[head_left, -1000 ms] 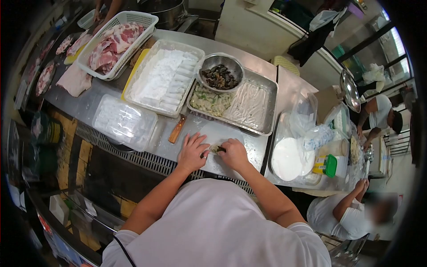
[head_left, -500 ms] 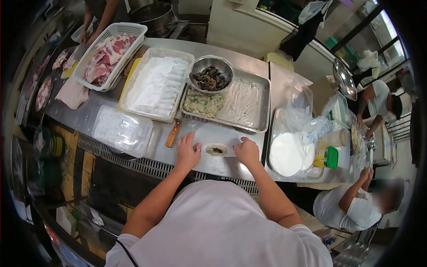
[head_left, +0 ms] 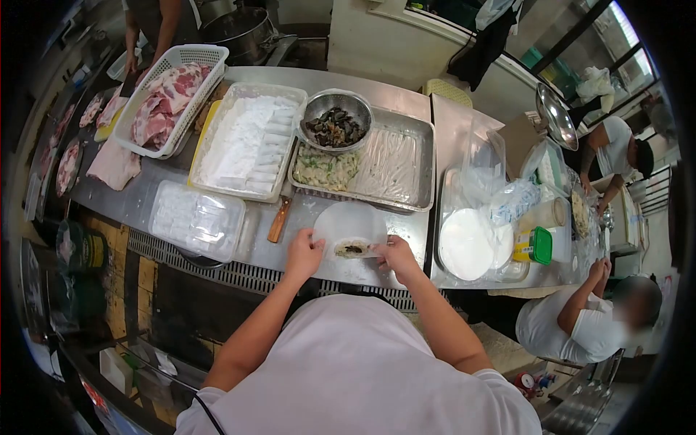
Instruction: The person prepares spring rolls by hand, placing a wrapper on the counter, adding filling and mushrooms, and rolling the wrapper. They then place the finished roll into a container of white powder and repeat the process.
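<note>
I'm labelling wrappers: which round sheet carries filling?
The sheet between the left hand and right hand: filling lies on it; the white sheets farther right show none.

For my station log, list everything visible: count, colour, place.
Wrapper: 1, translucent white, front centre
Filling: 1, dark and pale, on wrapper
Handle: 1, brown, left of wrapper
Tray: 1, silver, beyond wrapper
Bowl: 1, silver, overlapping tray
Open tub: 1, white, left of tray
Lidded container: 1, clear, near left
Meat basket: 1, white, far left
Round sheets: uncountable, white, right
Green-lidded tub: 1, yellow, right
People: 3 clear, two white shirts right, one upper left
Left hand: 1, bare, wrapper's left edge
Right hand: 1, bare, wrapper's right edge
</note>
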`<state>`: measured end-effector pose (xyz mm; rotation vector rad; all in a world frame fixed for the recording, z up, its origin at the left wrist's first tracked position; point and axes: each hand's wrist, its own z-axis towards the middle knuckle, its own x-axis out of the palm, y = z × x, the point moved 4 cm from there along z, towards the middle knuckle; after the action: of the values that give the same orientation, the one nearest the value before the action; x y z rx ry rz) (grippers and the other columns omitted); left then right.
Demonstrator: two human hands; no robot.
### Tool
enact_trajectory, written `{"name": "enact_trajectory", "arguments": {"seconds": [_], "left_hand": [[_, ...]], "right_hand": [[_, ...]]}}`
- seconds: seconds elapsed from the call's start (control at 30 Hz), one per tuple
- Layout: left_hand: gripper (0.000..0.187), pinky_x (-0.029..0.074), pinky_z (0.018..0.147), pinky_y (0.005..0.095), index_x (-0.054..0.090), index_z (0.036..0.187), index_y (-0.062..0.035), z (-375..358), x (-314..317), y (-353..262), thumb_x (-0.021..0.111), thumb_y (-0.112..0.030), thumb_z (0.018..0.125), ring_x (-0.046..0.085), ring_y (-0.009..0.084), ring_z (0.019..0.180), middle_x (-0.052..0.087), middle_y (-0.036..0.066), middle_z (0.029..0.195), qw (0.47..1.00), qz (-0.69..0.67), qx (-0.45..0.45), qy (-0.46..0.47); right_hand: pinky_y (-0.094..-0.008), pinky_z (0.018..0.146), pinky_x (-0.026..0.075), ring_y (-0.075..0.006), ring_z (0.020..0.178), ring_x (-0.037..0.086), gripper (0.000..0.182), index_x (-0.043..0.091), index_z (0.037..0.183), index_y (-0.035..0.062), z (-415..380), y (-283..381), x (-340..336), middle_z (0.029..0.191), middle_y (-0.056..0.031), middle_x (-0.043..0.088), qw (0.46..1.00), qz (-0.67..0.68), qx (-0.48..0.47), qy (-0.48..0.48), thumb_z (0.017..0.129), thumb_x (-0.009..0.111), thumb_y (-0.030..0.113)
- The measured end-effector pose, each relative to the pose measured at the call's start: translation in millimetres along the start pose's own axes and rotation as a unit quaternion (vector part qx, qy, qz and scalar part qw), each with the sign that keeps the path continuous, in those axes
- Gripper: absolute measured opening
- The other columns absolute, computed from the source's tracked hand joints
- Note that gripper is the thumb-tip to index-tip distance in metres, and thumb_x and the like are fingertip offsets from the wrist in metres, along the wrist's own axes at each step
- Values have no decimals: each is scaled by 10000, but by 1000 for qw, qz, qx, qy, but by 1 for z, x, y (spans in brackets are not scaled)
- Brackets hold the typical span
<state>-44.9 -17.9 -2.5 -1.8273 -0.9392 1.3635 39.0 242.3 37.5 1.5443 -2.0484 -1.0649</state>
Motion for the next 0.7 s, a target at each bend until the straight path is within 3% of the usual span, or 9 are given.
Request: {"name": "enact_trajectory", "arguments": {"seconds": [0.2, 0.3, 0.33, 0.4, 0.5, 0.6, 0.7], "left_hand": [[258, 587, 719, 399, 766, 1031, 17, -16, 7, 17, 844, -220, 965, 775, 241, 784, 786, 131, 828, 970, -36, -138, 197], [235, 582, 695, 386, 755, 963, 10, -21, 6, 20, 845, -207, 964, 756, 207, 736, 760, 121, 771, 980, -22, -88, 176], [226, 581, 689, 389, 749, 957, 5, -23, 5, 16, 844, -200, 961, 748, 213, 724, 756, 120, 777, 987, -27, -60, 145], [208, 579, 675, 394, 737, 945, -6, -30, 5, 5, 841, -186, 954, 734, 225, 700, 746, 117, 791, 996, -37, -4, 83], [138, 587, 747, 425, 735, 956, -43, -38, 2, -29, 830, -130, 907, 739, 283, 849, 752, 125, 969, 991, -16, 126, 45], [138, 566, 910, 469, 728, 981, -65, -38, 7, -52, 794, -107, 867, 694, 346, 1074, 718, 124, 1162, 934, 83, 348, 10], [178, 505, 1039, 501, 707, 1014, -59, -31, 30, -50, 764, -106, 852, 626, 369, 1198, 687, 126, 1229, 900, 128, 410, 76]], "right_hand": [[-394, 612, 553, -215, 720, 700, 231, 745, 939, -34, 18, -42, 4, 806, -129, 740, 991, -133, -22, -23, 910, 820, 183], [-432, 659, 564, -268, 703, 714, 246, 737, 931, -42, 14, -44, 4, 798, -170, 747, 972, -182, -126, -85, 884, 814, 187], [-442, 676, 567, -288, 695, 717, 250, 733, 931, -43, 6, -37, 8, 795, -182, 747, 959, -197, -170, -109, 877, 810, 188], [-433, 701, 573, -316, 707, 723, 234, 730, 937, -40, -6, -31, 16, 813, -193, 754, 961, -186, -170, -113, 888, 787, 180], [-431, 731, 580, -337, 740, 732, 212, 726, 949, -32, -19, -21, 30, 815, -200, 752, 963, -183, -172, -100, 908, 767, 172], [-445, 746, 586, -364, 755, 730, 197, 718, 957, -29, -27, -16, 41, 817, -203, 740, 953, -202, -209, -90, 921, 766, 159], [-461, 773, 591, -389, 832, 731, 168, 718, 960, -20, -31, -12, 47, 884, -207, 741, 932, -244, -252, -90, 905, 777, 128]]}}
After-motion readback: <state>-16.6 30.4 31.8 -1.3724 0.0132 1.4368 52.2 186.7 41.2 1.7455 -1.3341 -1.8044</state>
